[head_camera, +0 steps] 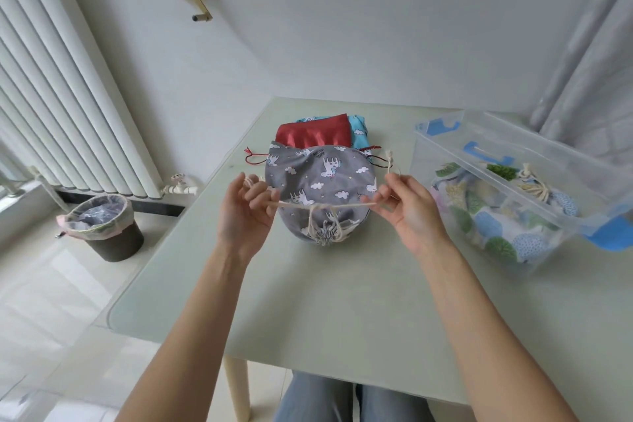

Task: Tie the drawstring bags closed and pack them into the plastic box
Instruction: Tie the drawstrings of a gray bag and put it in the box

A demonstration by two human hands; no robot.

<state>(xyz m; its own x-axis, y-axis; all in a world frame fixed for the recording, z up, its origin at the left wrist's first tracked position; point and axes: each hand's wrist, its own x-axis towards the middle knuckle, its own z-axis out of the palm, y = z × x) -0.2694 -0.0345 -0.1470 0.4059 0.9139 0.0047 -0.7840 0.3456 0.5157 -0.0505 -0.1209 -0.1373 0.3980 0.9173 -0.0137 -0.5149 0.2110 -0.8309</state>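
Grey drawstring bag (318, 181) with a white cat-and-cloud print lies near the middle of the pale green table (342, 301), its gathered mouth toward the person. A cream cord (294, 205) runs taut across it, knotted just above the mouth. The left hand (243, 212) has its fingers (260, 197) curled round the cord's left end, and the right hand (407, 209) pinches the right end between thumb and fingertips; both hands are lifted just above the table.

Behind the grey bag, touching it, lie a dark red satin bag (313, 134) and, under that, a light blue bag (358, 132) with clouds; both are largely covered, so their mouths cannot be made out, though thin red cords (253, 156) trail out at the left. To the right, well apart from the grey bag, stands the clear plastic box (445, 161) with blue latches, its lid (561, 161) resting aslant over it. Inside it lies a leaf-print bag (493, 223), tied with cream cord; the walls blur its outline, and the box's right end is cut off by the picture's edge.

Bare table lies between the hands and the near edge, and between the grey bag and the box. The table's left edge drops to a tiled floor where a lined waste bin (102, 226) stands beside a white radiator (68, 96).
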